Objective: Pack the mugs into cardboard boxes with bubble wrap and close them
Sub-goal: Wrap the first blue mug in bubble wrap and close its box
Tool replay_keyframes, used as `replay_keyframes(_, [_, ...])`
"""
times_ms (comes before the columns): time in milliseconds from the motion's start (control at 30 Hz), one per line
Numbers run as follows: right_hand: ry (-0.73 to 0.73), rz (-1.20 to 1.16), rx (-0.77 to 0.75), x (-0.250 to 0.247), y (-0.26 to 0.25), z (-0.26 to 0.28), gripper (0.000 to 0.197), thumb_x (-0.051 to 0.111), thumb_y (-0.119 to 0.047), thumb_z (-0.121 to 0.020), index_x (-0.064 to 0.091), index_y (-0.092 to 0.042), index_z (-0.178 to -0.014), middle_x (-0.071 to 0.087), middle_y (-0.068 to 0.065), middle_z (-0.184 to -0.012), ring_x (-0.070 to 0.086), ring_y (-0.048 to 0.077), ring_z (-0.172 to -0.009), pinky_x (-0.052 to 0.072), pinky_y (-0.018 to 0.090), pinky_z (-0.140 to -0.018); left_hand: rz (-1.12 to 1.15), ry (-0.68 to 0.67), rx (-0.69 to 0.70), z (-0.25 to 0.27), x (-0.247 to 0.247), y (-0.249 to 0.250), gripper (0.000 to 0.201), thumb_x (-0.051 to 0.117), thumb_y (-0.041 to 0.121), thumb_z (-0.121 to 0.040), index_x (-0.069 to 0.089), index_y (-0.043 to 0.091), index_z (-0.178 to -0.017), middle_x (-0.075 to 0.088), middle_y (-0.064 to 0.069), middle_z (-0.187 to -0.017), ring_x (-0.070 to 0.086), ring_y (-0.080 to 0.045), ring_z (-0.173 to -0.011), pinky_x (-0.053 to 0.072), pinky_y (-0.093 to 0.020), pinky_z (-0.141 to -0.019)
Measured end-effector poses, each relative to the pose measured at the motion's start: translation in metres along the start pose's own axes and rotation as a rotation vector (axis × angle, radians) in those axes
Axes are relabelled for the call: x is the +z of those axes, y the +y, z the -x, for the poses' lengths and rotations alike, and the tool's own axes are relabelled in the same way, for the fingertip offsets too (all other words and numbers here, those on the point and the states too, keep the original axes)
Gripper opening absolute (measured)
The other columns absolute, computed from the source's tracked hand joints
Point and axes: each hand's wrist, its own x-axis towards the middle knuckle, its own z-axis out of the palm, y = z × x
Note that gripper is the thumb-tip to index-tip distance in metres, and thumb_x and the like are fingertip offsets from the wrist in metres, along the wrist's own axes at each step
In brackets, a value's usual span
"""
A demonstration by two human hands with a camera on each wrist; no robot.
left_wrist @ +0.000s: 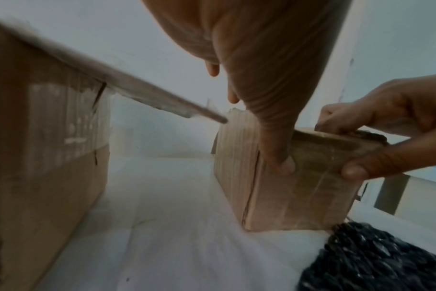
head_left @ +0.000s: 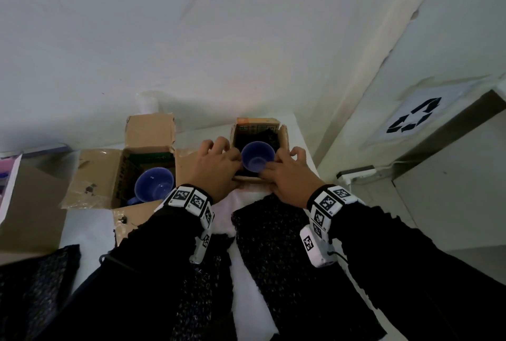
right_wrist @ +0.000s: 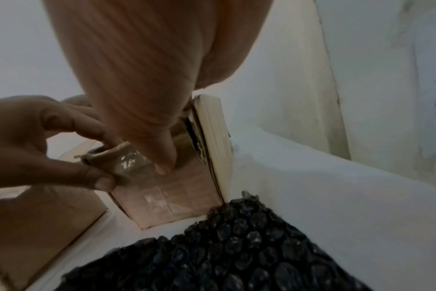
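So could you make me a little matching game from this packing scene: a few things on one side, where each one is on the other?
Things:
1. left mug
2. right mug
3. bubble wrap sheet
4. recycling sign

Places:
A. flat on the table, near side of the small box
B. in the small box both hands grip
C. on the wall at right
D. in the big open box

Pairs: 1-D, 2-B, 3-A, 4-C

A blue mug point(head_left: 258, 159) sits upright in the small open cardboard box point(head_left: 284, 135) at the far right of the worktop, with black bubble wrap lining point(head_left: 269, 134) around it. A second blue mug point(head_left: 153, 186) lies tilted inside the larger open box point(head_left: 95, 176) to the left. Black bubble wrap sheets point(head_left: 273, 234) lie flat on the near worktop.
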Motion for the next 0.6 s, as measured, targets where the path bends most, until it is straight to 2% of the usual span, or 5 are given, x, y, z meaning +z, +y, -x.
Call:
replay_keyframes(167, [-0.007,0.034,-0.056,0.003,-0.01,-0.001,0.026,0.07,-0.012,-0.058,0.065,-0.018,-0.083,0.065,0.0,-0.07,0.059,0.027,-0.08,0.028,0.04,-0.083,-0.002,0.011,-0.05,0.001,0.004,0.002,0.034,0.058,0.057,-0.079,0.071,0.034,-0.099,0.063,0.013,-0.108,0.04,-0.021,-0.119,0.02,-0.043,-0.092])
replay_keyframes(267, [-0.084,0.028,-0.096,0.0,-0.009,-0.005,0.026,0.063,-0.011,-0.066,0.064,-0.016,-0.091,0.067,0.003,-0.075,0.062,0.027,-0.072,0.041,0.041,-0.087,-0.017,-0.026,-0.065,-0.003,0.007,0.006,0.034,0.057,0.056,-0.079,0.07,0.034,-0.102,0.06,0.011,-0.113,0.035,-0.023,-0.121,0.018,-0.045,-0.096])
replay_keyframes(433, [-0.007,0.149,-0.113,-0.006,-0.001,0.001,0.024,0.074,-0.012,-0.062,0.067,-0.014,-0.085,0.062,0.008,-0.084,0.057,0.03,-0.079,0.047,0.039,-0.072,-0.075,-0.039,-0.093,-0.001,0.01,0.011,0.031,0.056,0.05,-0.083,0.07,0.032,-0.104,0.055,0.008,-0.115,0.035,-0.027,-0.119,0.016,-0.048,-0.097])
replay_keyframes(500, [0.043,0.195,-0.111,-0.007,0.0,0.006,0.022,0.073,-0.011,-0.063,0.065,-0.014,-0.084,0.059,0.006,-0.076,0.061,0.034,-0.082,0.047,0.045,-0.089,-0.075,-0.033,-0.087,-0.001,0.009,0.014,0.026,0.055,0.044,-0.087,0.068,0.03,-0.106,0.058,0.009,-0.113,0.034,-0.027,-0.123,0.015,-0.049,-0.098])
replay_keyframes(600, [0.088,0.224,-0.126,-0.005,0.0,0.009,0.027,0.059,-0.004,-0.069,0.056,-0.01,-0.096,0.058,0.006,-0.062,0.063,0.048,-0.089,0.02,0.056,-0.116,-0.059,-0.047,-0.093,-0.001,0.009,0.015,0.024,0.056,0.042,-0.088,0.067,0.031,-0.107,0.061,0.01,-0.114,0.033,-0.027,-0.125,0.015,-0.05,-0.1])
